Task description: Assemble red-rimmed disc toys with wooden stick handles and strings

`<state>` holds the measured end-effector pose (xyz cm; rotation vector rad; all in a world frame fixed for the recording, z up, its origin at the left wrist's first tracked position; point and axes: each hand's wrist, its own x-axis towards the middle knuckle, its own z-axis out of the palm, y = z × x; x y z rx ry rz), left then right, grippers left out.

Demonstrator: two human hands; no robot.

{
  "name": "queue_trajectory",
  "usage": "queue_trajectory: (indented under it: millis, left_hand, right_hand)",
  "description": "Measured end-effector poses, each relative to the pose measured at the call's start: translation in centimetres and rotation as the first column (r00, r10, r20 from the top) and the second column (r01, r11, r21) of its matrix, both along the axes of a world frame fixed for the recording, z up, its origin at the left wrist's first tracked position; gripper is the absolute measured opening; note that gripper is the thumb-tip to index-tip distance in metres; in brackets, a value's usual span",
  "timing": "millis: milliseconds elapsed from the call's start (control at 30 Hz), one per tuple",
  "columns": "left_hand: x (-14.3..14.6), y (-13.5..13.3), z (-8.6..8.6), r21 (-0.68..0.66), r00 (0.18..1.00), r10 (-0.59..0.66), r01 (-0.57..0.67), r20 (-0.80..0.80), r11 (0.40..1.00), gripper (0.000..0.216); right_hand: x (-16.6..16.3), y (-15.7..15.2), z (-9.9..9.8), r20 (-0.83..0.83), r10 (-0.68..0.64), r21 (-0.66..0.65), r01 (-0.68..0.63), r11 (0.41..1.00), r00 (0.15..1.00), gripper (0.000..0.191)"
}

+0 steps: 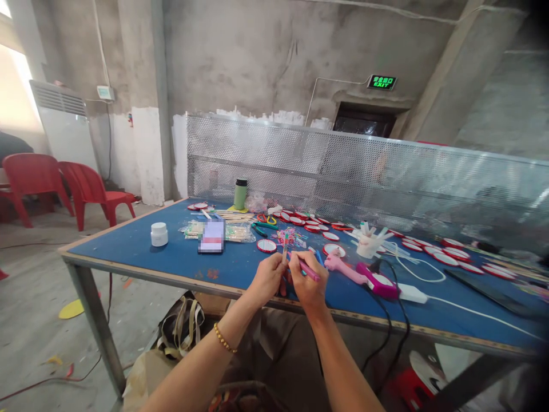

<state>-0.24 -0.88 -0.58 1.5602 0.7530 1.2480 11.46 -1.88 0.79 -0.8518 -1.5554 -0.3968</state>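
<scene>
Near the table's front edge, my left hand [266, 279] is closed on a thin flat stick [285, 249], which points up and has a greenish tip. Right beside it, my right hand [307, 281] grips a pink pen [309, 270] that slants between thumb and fingers. The pen's tip is close to the left hand; whether it touches the stick I cannot tell. Beyond both hands lies a pile of small colourful pieces [292, 236]. A round white disc with a red rim [266, 246] rests left of that pile, and another red-rimmed disc [333, 250] is to its right.
On the blue table [171, 264] are a white jar [159, 234], a phone [211, 236], green-handled pliers [259, 230], a green bottle [241, 194], a cup of sticks [369, 243] and a magenta corded tool [378, 281]. A perforated metal screen [266, 154] stands along the back.
</scene>
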Motion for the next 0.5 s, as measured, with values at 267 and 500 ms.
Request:
queue_trajectory:
  millis: [267,500]
  left_hand:
    - [-0.02,-0.02,0.01,-0.011,1.0,-0.002,0.002,0.005,1.0,0.037]
    - [-0.02,0.09,-0.14,-0.008,1.0,-0.001,0.001,-0.004,1.0,0.04]
  right_hand:
    - [0.0,-0.13,0.0,-0.009,0.013,-0.013,-0.013,1.0,1.0,0.02]
    - [-0.02,-0.17,0.07,-0.003,0.012,-0.033,-0.012,0.999,1.0,0.021]
